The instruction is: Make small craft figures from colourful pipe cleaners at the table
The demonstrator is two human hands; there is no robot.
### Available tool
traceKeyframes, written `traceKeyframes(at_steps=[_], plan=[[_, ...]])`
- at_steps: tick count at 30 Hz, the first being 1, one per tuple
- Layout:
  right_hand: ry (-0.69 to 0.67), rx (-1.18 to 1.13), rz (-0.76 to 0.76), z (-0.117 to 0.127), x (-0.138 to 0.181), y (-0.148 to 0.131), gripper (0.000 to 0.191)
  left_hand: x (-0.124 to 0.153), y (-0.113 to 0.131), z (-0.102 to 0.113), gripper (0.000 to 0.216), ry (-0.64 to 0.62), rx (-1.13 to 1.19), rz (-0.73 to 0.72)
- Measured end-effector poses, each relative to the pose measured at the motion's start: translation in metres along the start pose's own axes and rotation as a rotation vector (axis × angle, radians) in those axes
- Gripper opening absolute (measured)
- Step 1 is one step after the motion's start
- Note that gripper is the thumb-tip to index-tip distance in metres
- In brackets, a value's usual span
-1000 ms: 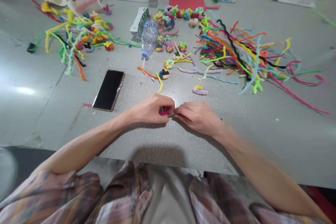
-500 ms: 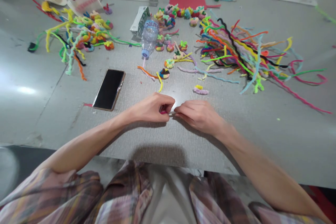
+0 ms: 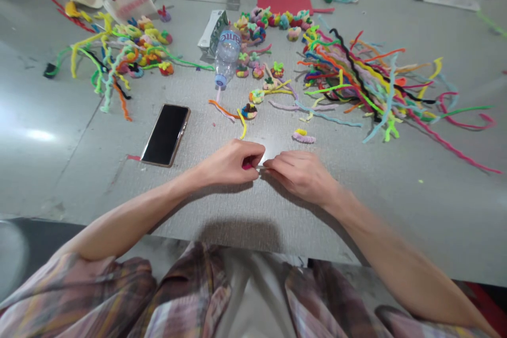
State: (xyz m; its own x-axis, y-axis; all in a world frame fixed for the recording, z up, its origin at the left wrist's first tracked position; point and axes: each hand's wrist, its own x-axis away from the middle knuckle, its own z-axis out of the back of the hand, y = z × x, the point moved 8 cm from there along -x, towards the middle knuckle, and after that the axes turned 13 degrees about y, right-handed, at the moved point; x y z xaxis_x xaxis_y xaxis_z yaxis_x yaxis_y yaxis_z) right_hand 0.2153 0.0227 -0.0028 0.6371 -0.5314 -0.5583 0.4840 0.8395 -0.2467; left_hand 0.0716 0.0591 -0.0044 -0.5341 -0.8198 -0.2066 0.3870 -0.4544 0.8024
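Right of the phone (image 3: 165,134), a pink piece (image 3: 248,166) is being enclosed by the curled left hand (image 3: 233,162); a thin pale strand (image 3: 261,167) is apparently being pinched by it and the right hand (image 3: 300,172); steady fingertips are seemingly being called for next.

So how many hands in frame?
2. The left hand, curled around a magenta piece, is right of the smartphone; the right hand, pinching a thin pale strip, is beside it, below the lilac chenille piece. No others visible.
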Motion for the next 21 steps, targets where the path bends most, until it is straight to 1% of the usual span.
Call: traceKeyframes(at_steps=[7, 12, 21], plan=[[0.012, 0.030, -0.012, 0.0026, -0.0017, -0.0013, 0.039, -0.0005, 0.0003, 0.0028, 0.018, 0.039, -0.013, 0.005], [-0.018, 0.014, -0.047, 0.0024, -0.0020, 0.0002, 0.039, -0.0014, -0.0005, 0.0036, 0.018, 0.039, -0.008, 0.010], [0.007, -0.019, -0.039, 0.0054, -0.0024, 0.0000, 0.037, -0.0018, -0.0025, 0.0030, 0.019, 0.031, -0.002, 0.011]])
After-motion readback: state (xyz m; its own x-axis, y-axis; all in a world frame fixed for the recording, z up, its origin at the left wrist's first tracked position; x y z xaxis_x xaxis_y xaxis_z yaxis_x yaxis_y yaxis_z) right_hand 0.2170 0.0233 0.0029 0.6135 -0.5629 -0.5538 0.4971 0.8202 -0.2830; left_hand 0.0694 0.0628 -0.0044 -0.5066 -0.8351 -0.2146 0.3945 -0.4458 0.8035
